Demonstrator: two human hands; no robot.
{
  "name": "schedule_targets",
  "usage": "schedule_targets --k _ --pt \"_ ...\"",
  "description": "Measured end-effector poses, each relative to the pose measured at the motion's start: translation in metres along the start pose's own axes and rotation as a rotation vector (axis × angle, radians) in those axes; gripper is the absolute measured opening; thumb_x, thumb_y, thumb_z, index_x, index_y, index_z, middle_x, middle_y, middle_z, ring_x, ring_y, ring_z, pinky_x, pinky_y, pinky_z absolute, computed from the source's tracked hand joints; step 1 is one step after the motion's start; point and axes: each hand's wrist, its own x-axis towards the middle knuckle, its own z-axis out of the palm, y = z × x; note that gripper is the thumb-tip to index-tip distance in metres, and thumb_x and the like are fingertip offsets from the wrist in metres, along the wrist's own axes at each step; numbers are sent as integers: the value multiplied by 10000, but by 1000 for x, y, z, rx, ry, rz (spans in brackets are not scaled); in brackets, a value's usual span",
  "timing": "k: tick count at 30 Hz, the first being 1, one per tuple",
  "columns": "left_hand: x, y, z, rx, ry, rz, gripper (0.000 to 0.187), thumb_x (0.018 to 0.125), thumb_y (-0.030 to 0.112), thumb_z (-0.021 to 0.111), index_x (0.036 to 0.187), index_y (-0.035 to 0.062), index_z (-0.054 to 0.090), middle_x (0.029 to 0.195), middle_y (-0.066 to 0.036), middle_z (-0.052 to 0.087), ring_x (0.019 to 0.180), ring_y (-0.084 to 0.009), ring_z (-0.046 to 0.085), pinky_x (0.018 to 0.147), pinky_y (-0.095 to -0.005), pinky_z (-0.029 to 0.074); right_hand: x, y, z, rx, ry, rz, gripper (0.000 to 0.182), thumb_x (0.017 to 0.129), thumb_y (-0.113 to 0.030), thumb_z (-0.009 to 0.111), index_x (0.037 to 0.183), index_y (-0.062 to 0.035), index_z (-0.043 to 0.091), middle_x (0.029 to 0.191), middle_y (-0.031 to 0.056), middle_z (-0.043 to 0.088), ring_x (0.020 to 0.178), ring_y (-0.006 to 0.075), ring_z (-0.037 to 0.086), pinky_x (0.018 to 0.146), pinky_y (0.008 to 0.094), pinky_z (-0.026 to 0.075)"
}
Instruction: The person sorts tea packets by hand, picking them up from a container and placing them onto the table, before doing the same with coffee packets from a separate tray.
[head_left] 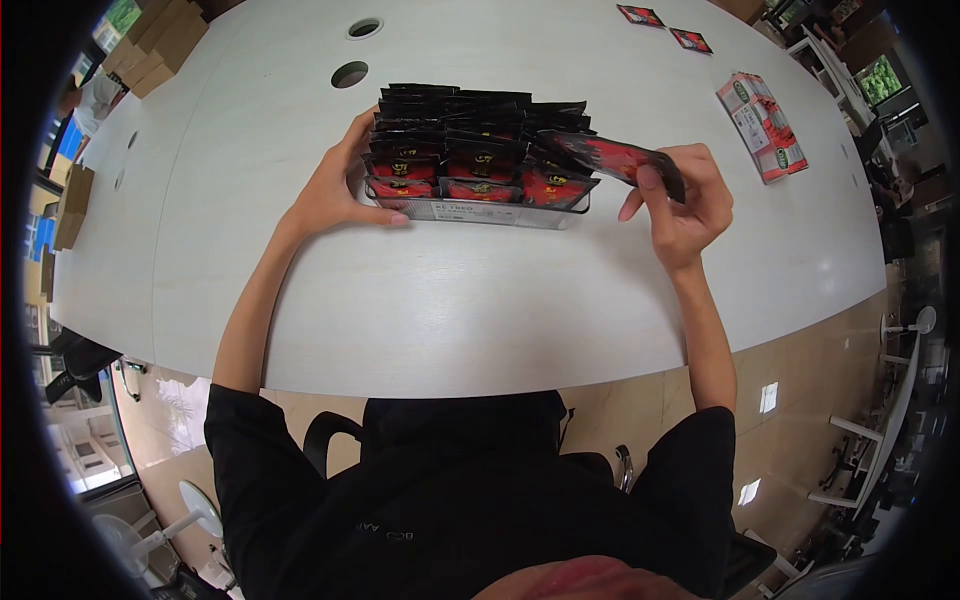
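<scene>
A clear tray (480,212) packed with several black-and-red sachets (470,150) stands on the white table (480,300) in front of me. My left hand (340,185) grips the tray's left end, thumb along its front edge. My right hand (685,205) holds one black-and-red sachet (620,160) by its right end, slanted over the tray's right corner and touching the packed sachets there.
A red, white and green carton (762,125) lies at the far right. Two loose sachets (665,28) lie at the far edge. Two round cable holes (350,73) sit beyond the tray. Cardboard boxes (155,45) stand at the far left.
</scene>
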Motion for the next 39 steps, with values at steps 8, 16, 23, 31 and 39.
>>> schedule_targets --k 8,16,23,31,39 --pt "0 2 0 -19 5 -23 1274 510 258 979 1567 90 289 1440 -135 526 1352 -307 479 1171 -445 351 4 1 12 -163 -120 309 239 899 -1 733 1128 2 665 954 107 741 658 152 732 667 250 565" --pt "0 2 0 -14 -9 1 1255 532 212 974 1569 78 280 1451 -127 519 1373 -287 460 1161 -414 351 5 5 14 -232 -208 190 285 862 66 714 1114 -59 758 914 67 728 778 149 676 736 289 536" --pt "0 2 1 -35 -7 -12 1258 531 214 973 1571 80 279 1447 -127 523 1365 -285 465 1158 -410 352 6 7 13 -362 -399 148 405 824 95 688 1164 -111 767 917 38 703 897 195 578 742 302 503" --pt "0 2 1 -14 -8 -14 1262 523 222 969 1572 97 280 1440 -132 526 1357 -297 474 1164 -437 369 5 10 8 -388 -539 187 352 835 43 692 1160 -77 751 889 51 677 921 228 537 786 335 482" --pt "-2 1 0 34 5 -13 1276 517 246 976 1574 101 277 1443 -130 524 1356 -301 474 1171 -442 360 1 34 -7 -134 -282 287 214 981 -125 621 1160 -65 720 935 53 681 975 216 558 860 324 460"
